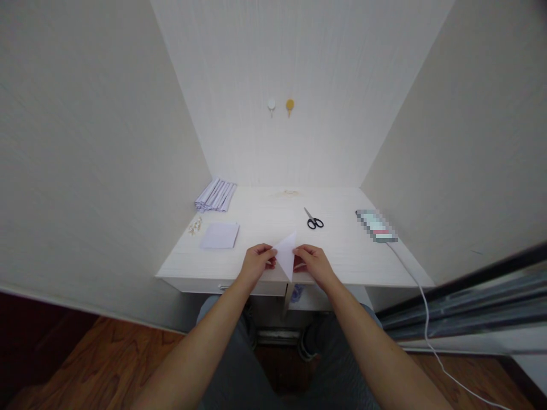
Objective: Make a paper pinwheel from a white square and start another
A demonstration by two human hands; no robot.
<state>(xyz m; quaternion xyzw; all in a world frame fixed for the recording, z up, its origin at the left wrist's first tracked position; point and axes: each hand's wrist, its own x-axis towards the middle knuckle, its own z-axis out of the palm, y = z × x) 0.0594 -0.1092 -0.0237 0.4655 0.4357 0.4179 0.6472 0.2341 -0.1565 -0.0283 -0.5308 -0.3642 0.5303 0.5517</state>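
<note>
White paper dominates your desk (342, 256). Far left, a bundle of folded strips (216, 195) sits pushed into the back corner, likely parked out of your way, and a pale lilac square sheet (220, 235) lies flat nearer you, within easy reach. At the front edge your left hand (256, 263) and right hand (314, 263) meet, fingers curled and pinching a white folded triangle (287, 256) from both sides, seemingly to keep its edges lined up. Further right, black scissors (314, 221) lie with blades together, clear of your hands, then a phone (376, 225) on its white cable (427, 319). No lettering is readable anywhere, and the phone's face is blurred.
</note>
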